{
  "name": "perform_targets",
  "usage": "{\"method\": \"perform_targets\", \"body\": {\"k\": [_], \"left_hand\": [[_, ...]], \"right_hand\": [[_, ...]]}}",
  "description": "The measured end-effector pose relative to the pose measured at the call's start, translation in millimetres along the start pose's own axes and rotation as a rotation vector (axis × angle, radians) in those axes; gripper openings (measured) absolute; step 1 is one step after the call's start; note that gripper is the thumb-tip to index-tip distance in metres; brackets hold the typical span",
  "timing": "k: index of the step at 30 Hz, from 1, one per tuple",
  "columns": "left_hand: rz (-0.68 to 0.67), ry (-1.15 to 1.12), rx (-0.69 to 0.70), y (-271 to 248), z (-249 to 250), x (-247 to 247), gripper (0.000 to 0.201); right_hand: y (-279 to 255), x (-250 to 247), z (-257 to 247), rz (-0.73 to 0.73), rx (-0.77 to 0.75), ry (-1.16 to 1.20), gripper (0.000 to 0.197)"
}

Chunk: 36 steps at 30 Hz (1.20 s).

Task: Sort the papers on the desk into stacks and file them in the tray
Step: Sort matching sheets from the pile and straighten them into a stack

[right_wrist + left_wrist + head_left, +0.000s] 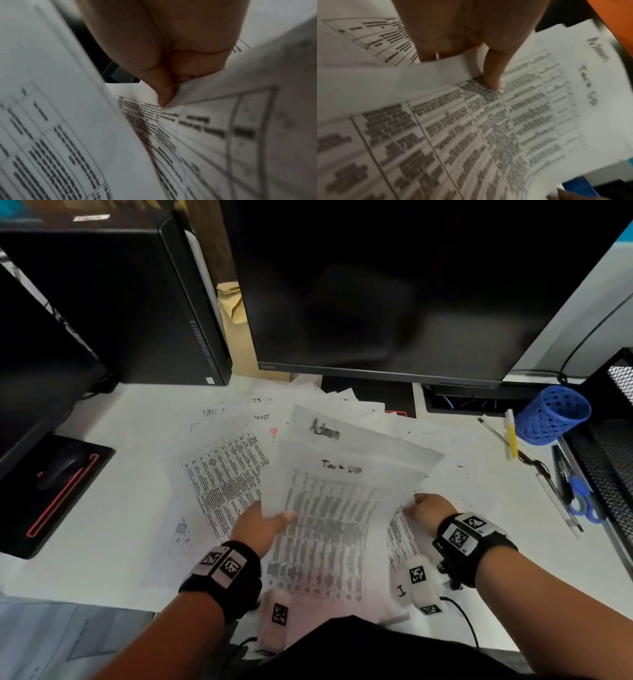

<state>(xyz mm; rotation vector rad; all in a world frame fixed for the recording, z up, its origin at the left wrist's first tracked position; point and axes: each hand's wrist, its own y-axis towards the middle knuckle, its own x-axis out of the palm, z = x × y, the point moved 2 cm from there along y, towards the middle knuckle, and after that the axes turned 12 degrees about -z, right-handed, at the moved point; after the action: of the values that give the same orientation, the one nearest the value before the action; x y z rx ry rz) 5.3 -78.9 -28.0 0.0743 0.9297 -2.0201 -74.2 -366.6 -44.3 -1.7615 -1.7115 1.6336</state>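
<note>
A printed sheet headed "Admin" (342, 491) is held up over the desk, blurred with motion. My left hand (263, 525) grips its left edge, with the thumb (493, 75) lying on top of the print and the fingers hidden beneath. My right hand (428, 508) pinches a paper edge (197, 97) at the right side; whether that is the same sheet I cannot tell. Several more printed and handwritten papers (222, 474) lie fanned out on the white desk (120, 508) beneath. A black mesh tray (613, 446) stands at the far right edge.
A dark monitor (411, 285) fills the back, a computer tower (120, 302) stands back left. A mouse on a black pad (61, 474) lies left. A blue mesh pen cup (551, 416), pens and blue scissors (579, 494) lie right, beside the tray.
</note>
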Motion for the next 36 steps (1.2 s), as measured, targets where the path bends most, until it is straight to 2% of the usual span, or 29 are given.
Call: {"method": "perform_targets", "body": {"k": [1,3,6,8,15,18,21,26,31,36], "left_hand": [[0.084,-0.026,0.003,0,2,-5,0.012],[0.183,-0.080,-0.047,-1,3,-15,0.014],[0.206,-0.124,-0.134,4,-3,-21,0.047],[0.224,-0.180,-0.154,7,-5,-20,0.055],[0.130,-0.101,-0.114,23,-16,-5,0.024],[0.087,-0.039,-0.110,22,-14,2,0.019],[0.019,-0.052,-0.100,19,-10,4,0.034],[-0.066,-0.090,-0.086,16,-8,-1,0.043],[-0.076,-0.244,-0.004,10,13,-9,0.073],[-0.041,-0.186,0.044,8,35,-12,0.092]], "right_hand": [[0,0,0,-0.002,0.006,0.006,0.030],[-1,0,0,-0.006,0.009,0.013,0.033],[-2,2,2,-0.010,-0.054,0.108,0.022],[-4,5,3,-0.023,-0.083,0.185,0.024],[-20,16,-20,-0.038,-0.057,0.146,0.032],[-27,24,-24,-0.105,-0.089,0.172,0.054],[-24,30,-20,-0.068,-0.123,0.204,0.043],[-25,24,-9,-0.014,-0.133,0.525,0.034],[-35,13,-14,0.000,-0.211,0.575,0.042],[-41,6,-18,0.022,-0.271,0.654,0.039]]}}
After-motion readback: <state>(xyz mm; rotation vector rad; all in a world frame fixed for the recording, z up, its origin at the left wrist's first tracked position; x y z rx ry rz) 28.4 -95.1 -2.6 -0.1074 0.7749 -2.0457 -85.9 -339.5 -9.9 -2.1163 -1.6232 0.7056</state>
